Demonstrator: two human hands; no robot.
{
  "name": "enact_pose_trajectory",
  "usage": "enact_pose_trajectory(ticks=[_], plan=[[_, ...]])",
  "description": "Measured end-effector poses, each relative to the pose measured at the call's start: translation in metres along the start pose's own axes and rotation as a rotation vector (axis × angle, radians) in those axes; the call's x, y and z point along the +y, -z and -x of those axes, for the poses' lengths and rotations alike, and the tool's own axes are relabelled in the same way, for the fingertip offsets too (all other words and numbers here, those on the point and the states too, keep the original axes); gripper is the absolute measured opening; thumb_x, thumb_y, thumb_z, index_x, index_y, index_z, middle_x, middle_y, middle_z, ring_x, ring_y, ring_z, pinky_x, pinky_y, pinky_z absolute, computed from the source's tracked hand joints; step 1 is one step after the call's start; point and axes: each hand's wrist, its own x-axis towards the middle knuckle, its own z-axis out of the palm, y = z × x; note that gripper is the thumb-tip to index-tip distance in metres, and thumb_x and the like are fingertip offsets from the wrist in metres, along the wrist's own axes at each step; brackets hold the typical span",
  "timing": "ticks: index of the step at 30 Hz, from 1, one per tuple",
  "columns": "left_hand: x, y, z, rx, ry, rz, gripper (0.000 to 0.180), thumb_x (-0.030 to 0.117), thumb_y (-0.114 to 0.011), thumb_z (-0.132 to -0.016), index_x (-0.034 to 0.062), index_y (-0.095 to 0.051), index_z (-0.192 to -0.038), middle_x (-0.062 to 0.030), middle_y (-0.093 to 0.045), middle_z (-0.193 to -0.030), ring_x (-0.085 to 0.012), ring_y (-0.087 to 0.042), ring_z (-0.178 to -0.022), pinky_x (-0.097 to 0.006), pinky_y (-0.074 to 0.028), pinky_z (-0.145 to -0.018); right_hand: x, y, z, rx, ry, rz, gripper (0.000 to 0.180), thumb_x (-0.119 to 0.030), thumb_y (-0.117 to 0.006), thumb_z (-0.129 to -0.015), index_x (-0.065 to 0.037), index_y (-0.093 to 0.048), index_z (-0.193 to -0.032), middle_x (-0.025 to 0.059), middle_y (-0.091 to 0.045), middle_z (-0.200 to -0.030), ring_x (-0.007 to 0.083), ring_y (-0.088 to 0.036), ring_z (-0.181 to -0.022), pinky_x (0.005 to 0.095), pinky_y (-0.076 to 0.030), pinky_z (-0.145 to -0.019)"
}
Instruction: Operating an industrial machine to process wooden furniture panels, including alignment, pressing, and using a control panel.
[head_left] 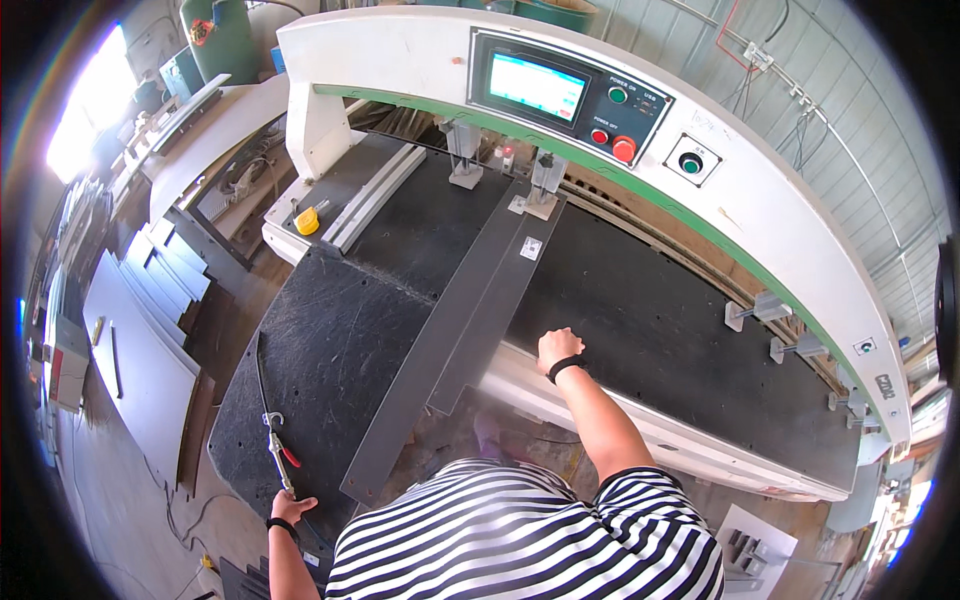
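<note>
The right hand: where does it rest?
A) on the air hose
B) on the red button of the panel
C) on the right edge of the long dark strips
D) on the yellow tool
C: the right hand lies at the edge of the long dark strips on the black table.

Bright daylight glares upper left; fisheye bends dark-vignetted edges.

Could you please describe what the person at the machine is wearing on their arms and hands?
Both hands are bare, with no gloves. The left hand and the right hand each have a narrow black band around the wrist. The forearms are uncovered; the short sleeves of a black-and-white striped shirt end above the elbows.
</note>
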Motion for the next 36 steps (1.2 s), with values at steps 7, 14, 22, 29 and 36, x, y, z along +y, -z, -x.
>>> enact_pose_trajectory(ticks=[7, 14, 22, 29, 36], plan=[[-0.006, 0.0, -0.012, 0.015, -0.006, -0.032, 0.043, 0.023, -0.091, -0.06, 0.0057, -0.053, -0.072, 0.0034, -0.05, -0.064, -0.0112, -0.046, -0.051, -0.032, -0.036, -0.047, -0.005, -0.046, -0.032, 0.096, -0.163, 0.227, 0.022, -0.02, -0.061, -0.074, -0.008, -0.075, -0.085, 0.0186, -0.071, -0.083, 0.0396, -0.07, -0.08, 0.0455, -0.057, -0.078], [-0.001, -0.001, 0.001, 0.012, -0.018, 0.03, 0.038, 0.016, -0.09, -0.062, 0.0071, -0.055, -0.073, 0.0042, -0.052, -0.066, -0.01, -0.047, -0.052, -0.031, -0.037, -0.047, -0.005, -0.039, -0.029, -0.007, -0.002, 0.093, 0.045, -0.012, -0.049, -0.089, 0.013, -0.052, -0.126, 0.0334, -0.061, -0.111, 0.0463, -0.067, -0.086, 0.0495, -0.057, -0.062], [0.011, 0.0, 0.009, 0.038, 0.082, 0.033, 0.042, 0.018, -0.091, -0.061, 0.0067, -0.054, -0.077, 0.0037, -0.052, -0.067, -0.0111, -0.048, -0.053, -0.031, -0.038, -0.047, -0.014, -0.036, -0.026, -0.023, -0.172, 0.14, 0.048, -0.013, -0.043, -0.091, 0.011, -0.045, -0.133, 0.0386, -0.057, -0.113, 0.046, -0.067, -0.089, 0.0469, -0.056, -0.062], [0.009, -0.003, 0.006, 0.06, 0.047, 0.058, 0.044, 0.017, -0.092, -0.06, 0.0078, -0.053, -0.077, 0.0039, -0.05, -0.067, -0.0111, -0.046, -0.052, -0.032, -0.037, -0.047, -0.015, -0.055, -0.037, -0.027, -0.214, 0.255, 0.047, -0.012, -0.041, -0.092, 0.01, -0.044, -0.134, 0.0371, -0.059, -0.111, 0.044, -0.067, -0.085, 0.0455, -0.056, -0.059], [0.008, 0.0, 0.007, 0.048, 0.036, 0.015, 0.041, 0.017, -0.092, -0.06, 0.0088, -0.053, -0.072, 0.0046, -0.05, -0.064, -0.0099, -0.044, -0.05, -0.031, -0.034, -0.044, -0.019, -0.05, -0.029, 0.118, -0.271, 0.162, 0.059, -0.018, -0.055, -0.08, 0.019, -0.046, -0.126, 0.031, -0.067, -0.089, 0.0441, -0.068, -0.078, 0.0497, -0.055, -0.076]])
